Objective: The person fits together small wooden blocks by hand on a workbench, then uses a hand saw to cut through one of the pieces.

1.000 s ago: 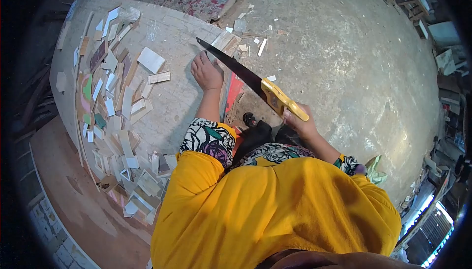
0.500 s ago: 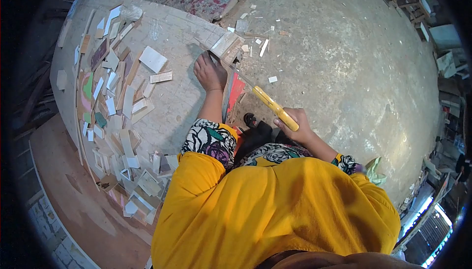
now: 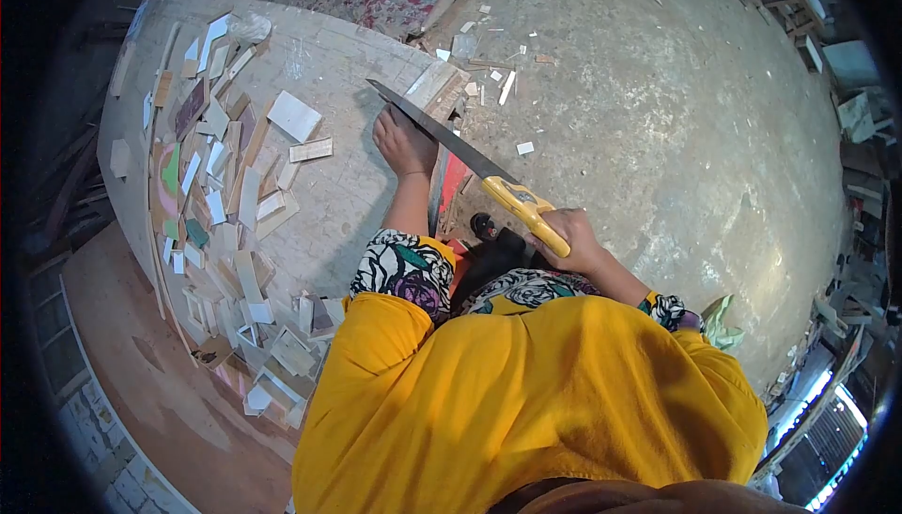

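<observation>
My right hand (image 3: 569, 240) is closed around the yellow handle of a hand saw (image 3: 451, 142). Its metal blade slants up and left over the table corner, its flat side showing and its tip past my left hand. Just below the blade, my left hand (image 3: 406, 146) rests at the table edge with its fingers bent. The blade covers part of those fingers, so what they grip is hidden. Beyond the blade, a pale strip of wood (image 3: 435, 85) lies along the table corner; whether my left hand touches it cannot be made out.
Many wood offcuts (image 3: 246, 196) are heaped on the left of the worktable (image 3: 329, 54). A white-faced block (image 3: 294, 116) and a short wooden piece (image 3: 311, 149) lie nearer my left hand. Small scraps (image 3: 507, 88) litter the concrete floor (image 3: 658, 119). A red part (image 3: 453, 179) shows below the table edge.
The saw has turned from nearly edge-on to showing its blade's flat side, and its tip sits clear above the wood. My left hand has stayed almost in place.
</observation>
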`<state>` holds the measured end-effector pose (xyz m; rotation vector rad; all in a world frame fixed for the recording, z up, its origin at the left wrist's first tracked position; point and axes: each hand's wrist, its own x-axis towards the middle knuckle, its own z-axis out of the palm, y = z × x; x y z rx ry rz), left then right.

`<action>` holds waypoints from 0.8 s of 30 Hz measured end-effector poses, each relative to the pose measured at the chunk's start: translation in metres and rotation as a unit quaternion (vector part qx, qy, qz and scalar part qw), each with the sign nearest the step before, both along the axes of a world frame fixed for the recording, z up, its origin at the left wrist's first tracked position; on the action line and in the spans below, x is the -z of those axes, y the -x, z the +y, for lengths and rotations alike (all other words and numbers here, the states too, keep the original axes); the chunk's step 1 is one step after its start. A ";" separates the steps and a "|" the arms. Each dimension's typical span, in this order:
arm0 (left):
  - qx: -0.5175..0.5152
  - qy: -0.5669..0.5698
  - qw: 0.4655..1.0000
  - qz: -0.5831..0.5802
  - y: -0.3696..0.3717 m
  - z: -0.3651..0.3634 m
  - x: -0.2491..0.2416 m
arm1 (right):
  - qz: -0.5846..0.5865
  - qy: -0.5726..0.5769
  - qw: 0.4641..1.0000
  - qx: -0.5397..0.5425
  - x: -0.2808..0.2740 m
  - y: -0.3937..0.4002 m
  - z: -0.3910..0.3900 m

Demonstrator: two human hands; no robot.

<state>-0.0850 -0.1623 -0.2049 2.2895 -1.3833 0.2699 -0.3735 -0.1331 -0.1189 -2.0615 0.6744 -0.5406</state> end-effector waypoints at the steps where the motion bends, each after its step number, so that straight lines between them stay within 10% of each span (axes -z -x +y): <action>1: -0.002 -0.009 1.000 -0.004 0.002 0.000 -0.004 | -0.003 0.008 1.000 0.000 0.001 0.000 0.000; 24: -0.034 -0.027 0.998 0.054 0.006 0.001 -0.011 | 0.002 0.000 1.000 0.015 0.019 0.000 0.009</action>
